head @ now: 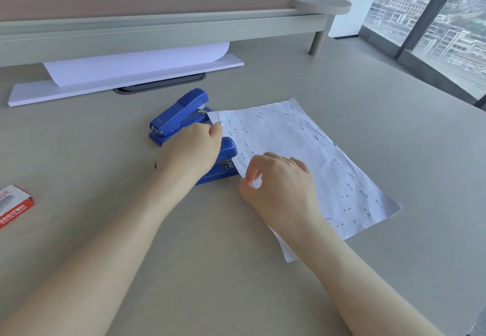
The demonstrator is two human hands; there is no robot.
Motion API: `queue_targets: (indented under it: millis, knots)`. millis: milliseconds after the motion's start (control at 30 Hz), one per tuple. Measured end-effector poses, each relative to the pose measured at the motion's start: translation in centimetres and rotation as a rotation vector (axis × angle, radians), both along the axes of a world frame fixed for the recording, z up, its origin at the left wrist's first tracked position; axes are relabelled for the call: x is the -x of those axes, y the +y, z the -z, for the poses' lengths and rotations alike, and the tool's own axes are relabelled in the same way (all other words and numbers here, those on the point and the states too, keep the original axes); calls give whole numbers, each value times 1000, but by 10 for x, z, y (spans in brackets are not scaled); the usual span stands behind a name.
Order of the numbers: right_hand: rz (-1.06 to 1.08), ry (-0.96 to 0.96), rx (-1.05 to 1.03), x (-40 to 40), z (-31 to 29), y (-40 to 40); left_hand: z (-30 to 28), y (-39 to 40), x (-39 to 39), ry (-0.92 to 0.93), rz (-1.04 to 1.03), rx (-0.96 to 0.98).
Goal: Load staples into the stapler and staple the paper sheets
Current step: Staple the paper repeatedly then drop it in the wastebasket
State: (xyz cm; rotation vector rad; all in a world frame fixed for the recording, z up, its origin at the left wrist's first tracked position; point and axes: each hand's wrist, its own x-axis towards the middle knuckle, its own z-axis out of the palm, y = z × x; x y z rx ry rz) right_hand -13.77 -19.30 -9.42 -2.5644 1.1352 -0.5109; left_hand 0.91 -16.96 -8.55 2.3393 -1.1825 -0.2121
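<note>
Two blue staplers lie on the desk. The far stapler (181, 113) has the paper's top corner in its mouth. The near stapler (223, 163) lies partly under my left hand (190, 149), which pinches the left edge of the white paper sheets (315, 156). These sheets carry several staples and lie flat to the right. My right hand (278, 180) pinches the same edge lower down, beside the near stapler's mouth. A red and white staple box (13, 205) rests at the desk's left edge.
A white board (126, 80) with a curled blank sheet (136, 62) leans at the back under the desk partition. A cable slot (160, 85) sits behind the staplers. A window runs along the right side.
</note>
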Motion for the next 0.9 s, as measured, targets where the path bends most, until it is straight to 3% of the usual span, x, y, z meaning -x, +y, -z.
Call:
queue_targets:
  millis: [300, 900]
  knots:
    - [49, -13, 29, 3, 0, -6, 4, -15, 20, 98, 31, 114]
    - [27, -36, -45, 5, 0, -5, 5, -13, 15, -6, -63, 113]
